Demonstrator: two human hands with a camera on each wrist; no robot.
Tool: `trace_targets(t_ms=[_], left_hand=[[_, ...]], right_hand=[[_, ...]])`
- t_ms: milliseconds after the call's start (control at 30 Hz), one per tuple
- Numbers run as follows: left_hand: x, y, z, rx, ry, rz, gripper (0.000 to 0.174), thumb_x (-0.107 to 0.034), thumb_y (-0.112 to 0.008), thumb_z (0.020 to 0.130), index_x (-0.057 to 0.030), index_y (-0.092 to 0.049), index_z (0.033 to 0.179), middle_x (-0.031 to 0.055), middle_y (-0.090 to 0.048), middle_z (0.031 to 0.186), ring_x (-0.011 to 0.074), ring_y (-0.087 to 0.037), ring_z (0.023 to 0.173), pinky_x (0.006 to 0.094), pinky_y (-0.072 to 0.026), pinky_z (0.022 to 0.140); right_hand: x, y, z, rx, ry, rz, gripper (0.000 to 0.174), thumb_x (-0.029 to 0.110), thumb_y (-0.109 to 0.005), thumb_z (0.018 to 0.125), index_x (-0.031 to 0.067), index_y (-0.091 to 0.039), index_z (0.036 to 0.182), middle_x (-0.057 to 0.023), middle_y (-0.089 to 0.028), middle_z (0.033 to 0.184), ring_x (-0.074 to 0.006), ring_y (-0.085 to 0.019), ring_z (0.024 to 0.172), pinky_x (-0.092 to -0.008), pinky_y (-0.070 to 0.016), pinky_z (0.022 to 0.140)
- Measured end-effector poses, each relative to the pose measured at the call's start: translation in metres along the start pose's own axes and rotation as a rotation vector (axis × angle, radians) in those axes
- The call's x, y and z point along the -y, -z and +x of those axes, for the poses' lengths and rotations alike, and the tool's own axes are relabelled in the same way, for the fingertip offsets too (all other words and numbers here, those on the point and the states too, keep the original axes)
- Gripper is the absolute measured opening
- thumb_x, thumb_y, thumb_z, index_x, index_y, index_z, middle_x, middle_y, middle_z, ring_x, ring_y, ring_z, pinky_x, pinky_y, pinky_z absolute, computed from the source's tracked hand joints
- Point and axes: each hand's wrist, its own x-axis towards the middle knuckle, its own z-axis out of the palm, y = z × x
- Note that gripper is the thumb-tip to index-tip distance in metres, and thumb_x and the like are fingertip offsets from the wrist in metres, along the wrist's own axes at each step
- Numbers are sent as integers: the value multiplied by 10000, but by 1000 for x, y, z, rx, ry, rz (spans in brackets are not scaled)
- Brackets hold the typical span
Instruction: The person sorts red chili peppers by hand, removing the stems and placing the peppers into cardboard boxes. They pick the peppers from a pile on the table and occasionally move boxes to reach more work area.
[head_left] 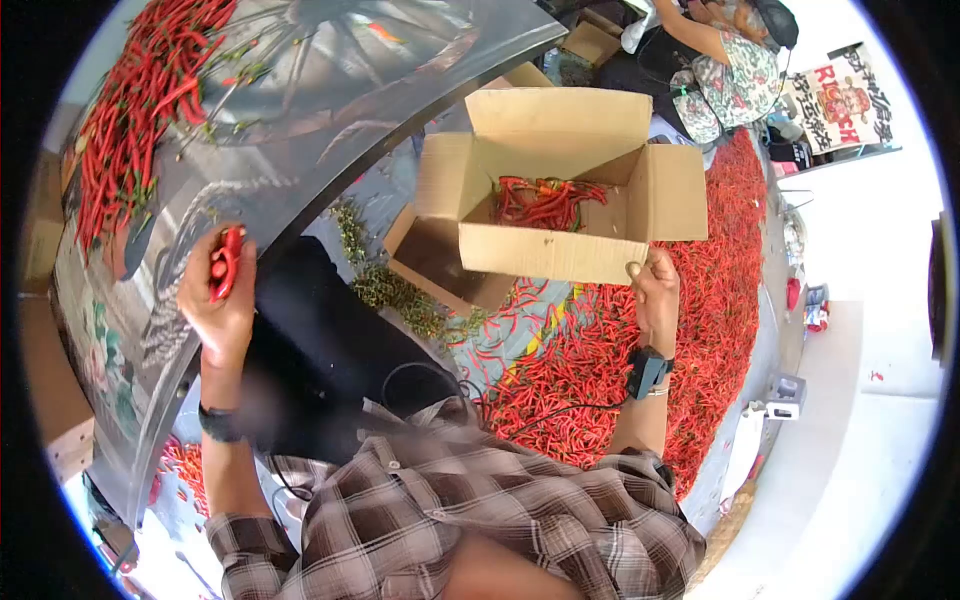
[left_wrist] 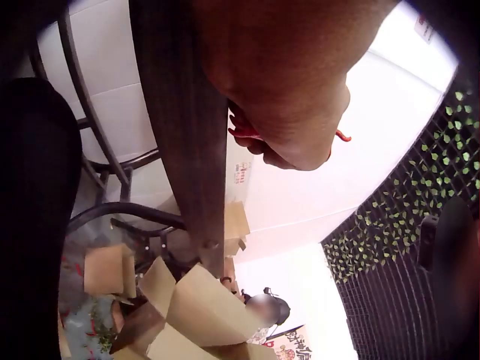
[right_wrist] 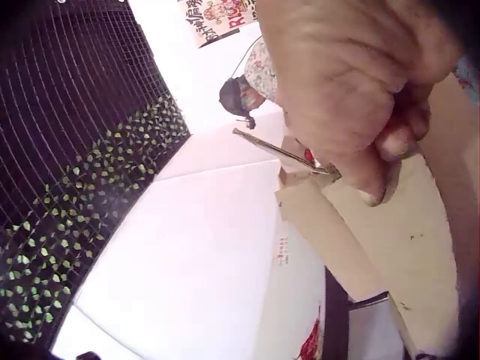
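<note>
My left hand [head_left: 215, 310] is raised over the table's edge, fingers curled around a few red chili peppers [head_left: 226, 264]. In the left wrist view, pepper tips [left_wrist: 343, 136] stick out past that hand. On the right, my right hand [head_left: 657, 290] pinches the near flap of an open cardboard box [head_left: 550, 252], thumb on the flap's outside. Red chilies [head_left: 550, 203] lie in a small heap on the box's bottom. The right wrist view shows the right hand [right_wrist: 352, 97] at the flap, with a thin, pointed, metal-looking piece [right_wrist: 277, 150] beside its fingers.
A shiny table [head_left: 290, 150] on the left bears a heap of red chilies [head_left: 130, 140]. Chilies spread widely over the floor [head_left: 720, 300] on the right. A second open box [head_left: 440, 265] stands below the first, near green stems [head_left: 395, 290]. Another person [head_left: 720, 80] sits at the back.
</note>
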Motion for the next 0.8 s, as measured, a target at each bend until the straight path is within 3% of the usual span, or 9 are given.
trace_targets(t_ms=[100,167,233,300,433,500,533,667,800], left_hand=[[-11,2,-13,23,-34,-172,179,-24,-690,775,-35,-633,944,78,-640,867,147,-598,748,247,-469,702],[-30,2,-29,247,-11,-315,205,0,-696,746,-33,-632,938,93,-639,891,181,-623,792,261,-484,714],[-35,-19,-44,365,-303,-403,244,25,-700,711,-41,-633,936,117,-643,972,232,-639,812,290,-505,718],[-43,-32,-66,650,-181,-508,198,6,-660,733,-27,-623,925,152,-597,1153,269,-617,981,321,-499,790],[-40,-55,-96,925,-221,-481,194,-52,-676,733,-48,-623,920,160,-510,1289,303,-609,1012,346,-501,803],[-43,-64,-104,1078,-272,-365,191,-129,-675,747,-72,-627,923,157,-458,1339,342,-605,966,360,-506,786],[-44,-69,-102,1100,-284,-372,202,-165,-666,744,-74,-634,922,161,-451,1341,359,-615,896,379,-508,763],[-42,-92,-111,1129,-278,-268,195,-156,-656,729,-91,-646,912,157,-464,1323,348,-614,893,391,-507,753],[-32,-105,-130,1084,-387,-247,181,-154,-650,719,-90,-656,889,148,-526,1200,332,-610,901,398,-505,759]], right_hand=[[-2,-9,-25,38,3,-25,135,-8,-618,791,46,-583,910,61,-473,676,-7,-311,496,-164,-245,448],[2,-25,-43,94,-1,8,137,-22,-611,789,43,-590,908,53,-503,693,-6,-316,499,-166,-249,462],[2,-26,-54,98,-72,-51,145,-25,-612,780,37,-586,909,40,-544,728,-8,-326,501,-163,-260,480],[0,-32,-63,139,-60,-16,150,-28,-611,771,32,-586,906,28,-565,749,-12,-332,494,-160,-271,482],[-2,-38,-76,154,-115,59,139,-22,-609,769,26,-583,897,14,-579,756,-15,-338,493,-161,-276,478],[-4,-35,-78,197,-36,54,127,-14,-609,768,24,-580,886,3,-583,754,-16,-339,492,-168,-278,472],[-3,-27,-80,214,-85,12,121,-6,-615,766,22,-575,877,-1,-583,748,-16,-339,493,-171,-277,466],[-2,-28,-91,165,-81,42,120,-3,-620,762,24,-574,869,4,-577,747,-16,-336,490,-170,-265,452],[-23,-16,-100,180,-194,29,131,6,-627,766,34,-567,880,4,-577,753,-14,-345,491,-160,-260,440]])
